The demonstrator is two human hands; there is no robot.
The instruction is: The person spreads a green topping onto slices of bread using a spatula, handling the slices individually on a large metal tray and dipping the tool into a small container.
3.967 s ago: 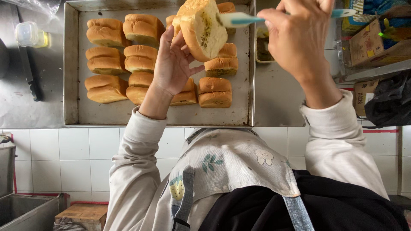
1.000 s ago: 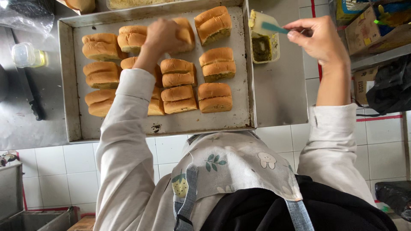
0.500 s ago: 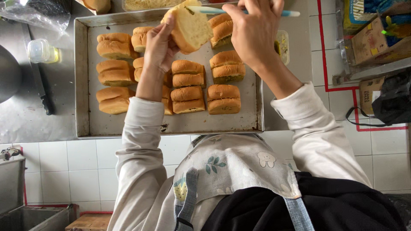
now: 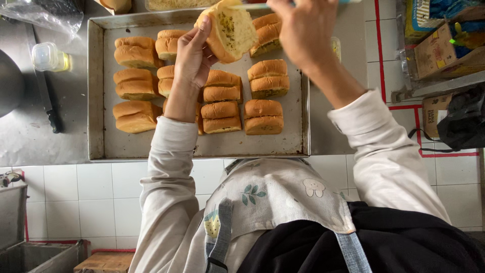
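1. Nearest the camera is the person's own body: a pale apron (image 4: 283,197) printed with small leaves and animals over a dark garment, with long cream sleeves (image 4: 389,151) running out to both hands.
2. The left hand (image 4: 192,55) is raised above the baking tray (image 4: 96,91), fingers curled around the crust of a split bun (image 4: 230,30). It holds the bun tilted, cut face open toward the camera, with a greenish-yellow spread showing on the crumb.
3. The right hand (image 4: 303,33) is clenched around a light blue spreader (image 4: 252,6), of which only a thin strip shows at the top edge. Its tip lies at the upper rim of the open bun; I cannot tell whether it touches the crumb.
4. Beneath the hands, the metal tray sits on a steel counter (image 4: 30,136) and carries rows of golden filled buns (image 4: 134,81), stacked in pairs, some hidden under the left wrist.
5. Left of the tray lie a dark-handled knife (image 4: 48,101) and a small clear lidded container (image 4: 48,56) with something yellow in it; a crumpled clear plastic bag (image 4: 45,12) lies at the far corner.
6. Just right of the tray, partly behind the right forearm, stands a small tub (image 4: 335,48).
7. Farther right are cardboard boxes (image 4: 439,48) and a black bag (image 4: 462,124).
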